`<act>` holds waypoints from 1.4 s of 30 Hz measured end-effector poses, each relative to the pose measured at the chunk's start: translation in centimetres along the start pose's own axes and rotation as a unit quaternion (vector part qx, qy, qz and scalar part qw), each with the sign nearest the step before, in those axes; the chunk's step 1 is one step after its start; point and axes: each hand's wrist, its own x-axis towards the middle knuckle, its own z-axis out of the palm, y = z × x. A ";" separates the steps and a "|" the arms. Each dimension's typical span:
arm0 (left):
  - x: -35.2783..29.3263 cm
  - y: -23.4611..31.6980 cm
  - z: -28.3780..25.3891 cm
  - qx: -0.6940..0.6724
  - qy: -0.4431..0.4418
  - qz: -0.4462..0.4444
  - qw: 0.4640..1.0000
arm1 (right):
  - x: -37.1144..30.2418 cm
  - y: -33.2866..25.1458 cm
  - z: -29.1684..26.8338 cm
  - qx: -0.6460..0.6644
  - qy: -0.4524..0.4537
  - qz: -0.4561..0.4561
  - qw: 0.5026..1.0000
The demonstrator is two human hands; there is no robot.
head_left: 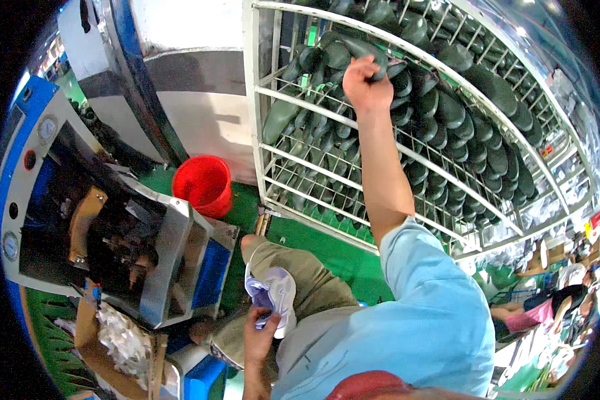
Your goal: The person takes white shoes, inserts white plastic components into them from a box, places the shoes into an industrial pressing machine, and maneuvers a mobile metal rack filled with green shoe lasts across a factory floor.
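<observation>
My left hand [261, 333] is closed on the heel end of a pale lavender and white sneaker [283, 293] by my thigh. The shoe's opening, with its purple lining, faces up. My right arm stretches forward to a white metal rack [313, 103]. There my right hand [369, 87] has its fingers curled round a dark green shoe last [357, 45] on the upper tier. Many more dark green shoe lasts [450, 110] are packed side by side along the rack's wire shelves. A lighter green last [280, 120] leans at the rack's left end.
A blue and grey machine [40, 180] with gauges stands at the left. Below it is a cardboard box [87, 327] of white scraps. A red bucket [203, 187] sits on the green floor beside the rack. Another person [547, 307] is at the far right.
</observation>
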 end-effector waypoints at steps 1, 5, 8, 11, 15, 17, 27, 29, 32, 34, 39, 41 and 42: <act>0.0 0.0 0.5 0.038 -0.014 0.011 0.999 | 2.4 -0.5 1.1 -0.001 -0.051 0.018 0.999; -0.4 1.9 1.0 0.094 0.004 0.057 0.994 | 7.1 1.7 3.1 -0.116 -0.053 -0.059 0.990; -2.1 -0.2 -1.6 -0.053 0.037 -0.042 0.997 | 8.9 -1.7 4.1 -0.201 0.060 0.045 0.977; -8.1 -2.3 -7.6 -0.153 0.197 -0.045 0.967 | 8.2 -4.1 3.6 -0.184 0.033 0.093 0.978; -18.8 -1.8 -15.2 -0.182 0.456 0.080 0.867 | 6.5 2.8 3.2 -0.239 0.185 -0.119 0.946; -21.7 -1.1 -17.7 -0.224 0.542 0.202 0.785 | 10.6 -5.5 4.5 -0.416 0.014 -0.070 0.907; -27.3 -5.8 -28.5 0.067 0.642 -0.049 0.762 | -0.7 -4.4 -3.1 -0.587 0.050 -0.005 0.808; -26.3 -4.5 -28.7 0.339 0.556 -0.143 0.745 | 0.5 -6.1 -5.9 -0.596 0.029 0.197 0.778; -25.2 -3.9 -28.3 0.452 0.533 -0.230 0.677 | -4.0 3.7 -9.8 -0.598 0.111 0.190 0.771; -25.9 -3.5 -29.0 0.426 0.507 -0.238 0.710 | -5.3 6.3 -12.0 -0.649 0.092 0.200 0.729; -30.1 -3.6 -24.7 0.452 0.543 -0.174 0.686 | -4.8 9.9 -16.6 -0.598 0.082 0.354 0.714; -34.6 -3.0 -19.8 0.437 0.555 -0.196 0.680 | -7.8 13.6 -17.9 -0.646 0.108 0.334 0.677; -37.0 -2.9 -17.2 0.435 0.566 -0.189 0.675 | -9.0 15.1 -18.7 -0.655 0.103 0.339 0.668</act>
